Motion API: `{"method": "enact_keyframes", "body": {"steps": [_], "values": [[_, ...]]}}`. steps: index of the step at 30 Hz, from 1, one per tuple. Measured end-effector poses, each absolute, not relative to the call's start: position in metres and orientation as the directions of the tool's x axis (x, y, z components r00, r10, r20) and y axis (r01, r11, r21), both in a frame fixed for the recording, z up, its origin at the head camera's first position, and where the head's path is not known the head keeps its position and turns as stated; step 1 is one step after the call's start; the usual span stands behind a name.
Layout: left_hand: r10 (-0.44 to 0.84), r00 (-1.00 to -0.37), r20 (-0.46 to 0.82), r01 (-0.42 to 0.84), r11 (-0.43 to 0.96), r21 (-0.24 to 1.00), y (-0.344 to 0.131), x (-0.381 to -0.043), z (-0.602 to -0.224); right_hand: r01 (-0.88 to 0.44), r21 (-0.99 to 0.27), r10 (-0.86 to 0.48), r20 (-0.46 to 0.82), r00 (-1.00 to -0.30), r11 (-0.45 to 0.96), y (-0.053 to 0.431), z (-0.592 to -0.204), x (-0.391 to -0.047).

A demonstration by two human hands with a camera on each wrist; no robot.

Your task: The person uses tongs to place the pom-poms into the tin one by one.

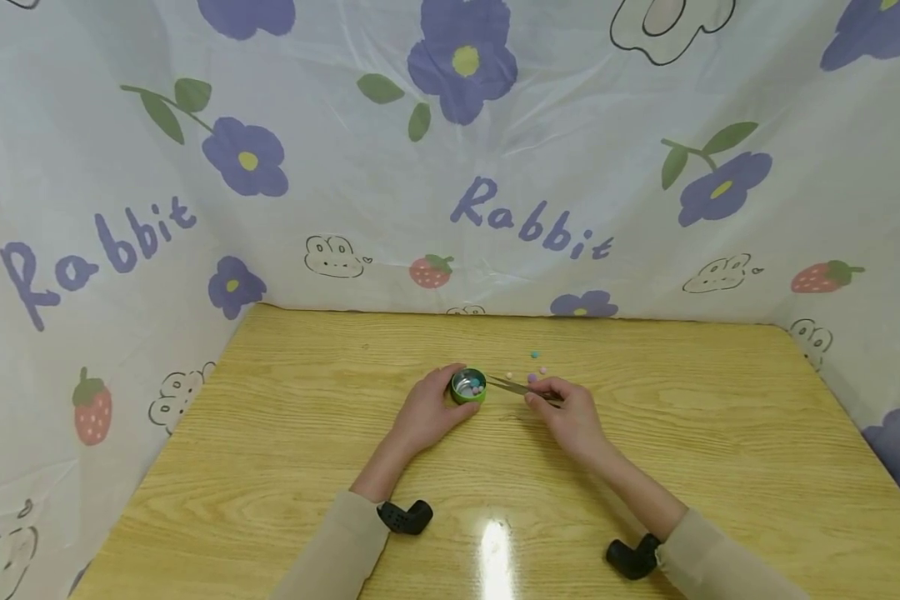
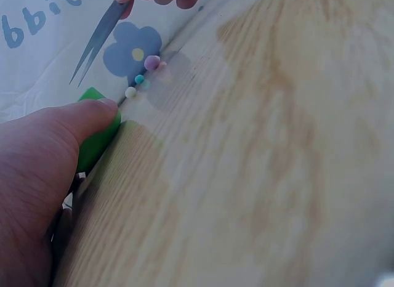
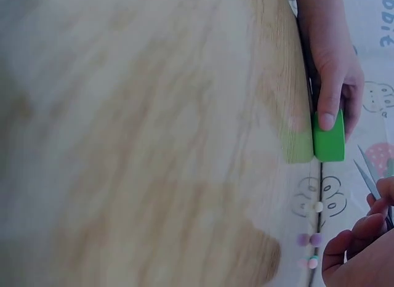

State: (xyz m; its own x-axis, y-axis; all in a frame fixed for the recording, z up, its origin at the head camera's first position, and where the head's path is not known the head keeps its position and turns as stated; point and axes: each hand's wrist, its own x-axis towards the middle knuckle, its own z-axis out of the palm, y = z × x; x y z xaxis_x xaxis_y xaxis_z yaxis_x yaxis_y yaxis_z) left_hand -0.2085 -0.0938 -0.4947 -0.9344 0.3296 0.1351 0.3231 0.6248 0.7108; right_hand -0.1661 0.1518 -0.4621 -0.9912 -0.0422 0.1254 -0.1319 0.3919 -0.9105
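Note:
A small round green tin (image 1: 468,397) with a shiny inside stands on the wooden table, several pastel beads (image 1: 476,389) lying in it. My left hand (image 1: 425,412) grips the tin, thumb at its near side and fingers round the far side. With thumb and fingers my right hand (image 1: 572,419) pinches a pair of metal tweezers (image 1: 512,385). Their tips are slightly parted, point left beside the tin's rim, and hold nothing. In the left wrist view the tweezers (image 2: 98,44) hang above the table surface. The right wrist view shows the tin's green side (image 3: 330,142) under the left thumb.
Several loose beads lie on the table behind the tweezers, among them a teal bead (image 1: 536,355), a purple bead (image 1: 532,378) and a cream bead (image 1: 509,375). A printed cloth (image 1: 390,167) hangs along the back and sides of the wooden table (image 1: 307,467).

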Motion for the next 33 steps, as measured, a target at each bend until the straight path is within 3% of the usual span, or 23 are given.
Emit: {"method": "enact_keyframes", "body": {"steps": [21, 33], "values": [[0.336, -0.932, 0.133, 0.326, 0.625, 0.709, -0.095, -0.209, -0.494, -0.038, -0.864, -0.013, 0.036, -0.999, 0.502, 0.189, -0.467, -0.162], [0.332, -0.935, 0.124, 0.319, 0.633, 0.706, -0.094, -0.210, -0.496, -0.022, -0.871, 0.013, 0.033, -0.999, 0.490, 0.199, -0.467, -0.161]]}}
